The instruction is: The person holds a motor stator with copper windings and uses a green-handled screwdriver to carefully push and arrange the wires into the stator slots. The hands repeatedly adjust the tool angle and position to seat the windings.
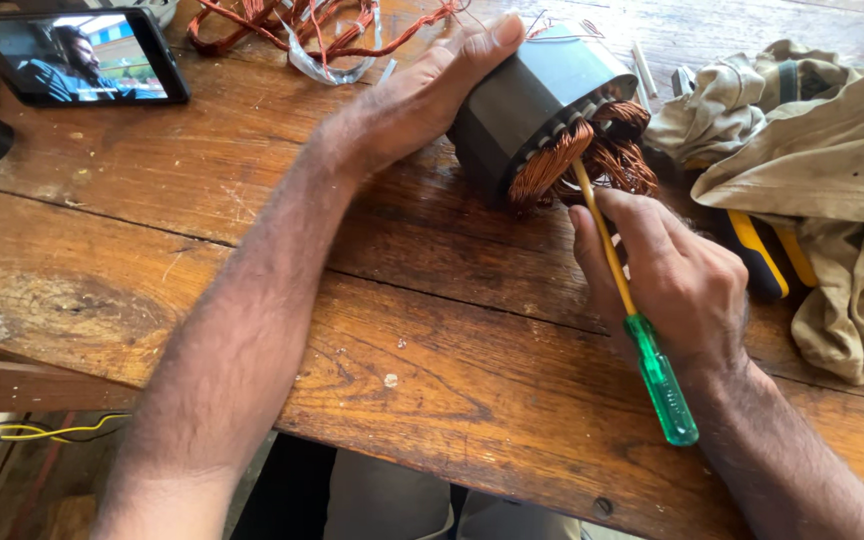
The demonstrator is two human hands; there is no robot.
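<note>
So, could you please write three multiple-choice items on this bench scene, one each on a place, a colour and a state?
1. Where does the phone lie?
A. top left of the wooden table
B. under the cloth
C. on the floor

2. What colour is the screwdriver handle?
A. red
B. green
C. black

3. How is the motor stator kept?
A. clamped in a vice
B. hanging from a wire
C. lying on its side, steadied by the left hand

Answers:
1 A: it sits by the table's far left edge.
2 B: the clear green handle sticks out below the right hand.
3 C: the left palm rests on its grey shell, with the copper windings facing the tool.
</note>
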